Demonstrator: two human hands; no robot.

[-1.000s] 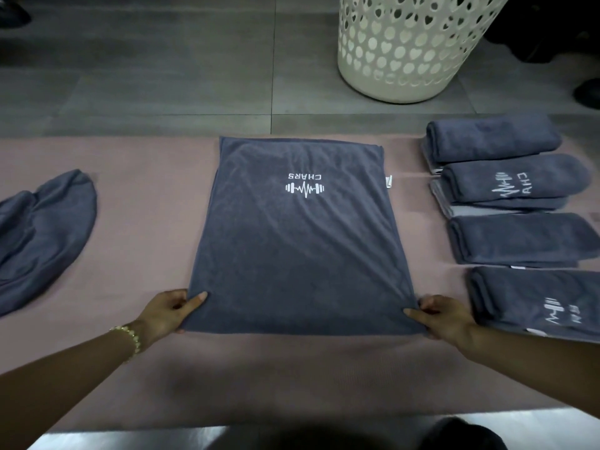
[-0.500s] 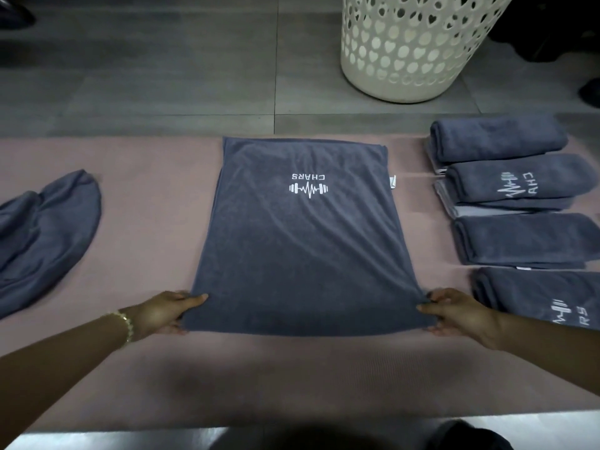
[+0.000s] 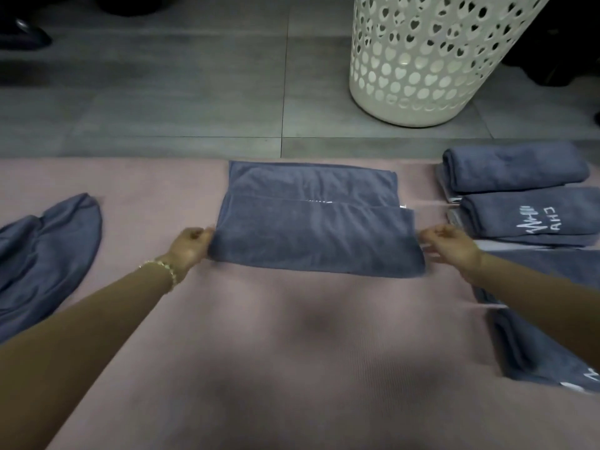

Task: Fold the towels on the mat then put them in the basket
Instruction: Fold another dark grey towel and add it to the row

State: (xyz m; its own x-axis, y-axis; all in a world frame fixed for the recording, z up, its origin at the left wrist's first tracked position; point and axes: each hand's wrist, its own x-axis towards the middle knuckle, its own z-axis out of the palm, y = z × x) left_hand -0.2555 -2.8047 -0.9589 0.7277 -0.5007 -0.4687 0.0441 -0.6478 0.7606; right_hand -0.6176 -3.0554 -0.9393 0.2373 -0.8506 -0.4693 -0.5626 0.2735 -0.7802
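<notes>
The towel (image 3: 318,245) lay on the mat (image 3: 292,352), half folded. The left hand (image 3: 191,243) pinched its left edge. The right hand (image 3: 449,245) had curled fingers at the right edge, its grip too blurred to tell. Next probably came another fold, then the basket (image 3: 422,76).

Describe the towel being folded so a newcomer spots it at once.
On the pink mat, near the white basket, the middle towel lies between the left hand and right hand. Unlike the folded towels on the right and the crumpled towel on the left, it is only half folded.
</notes>
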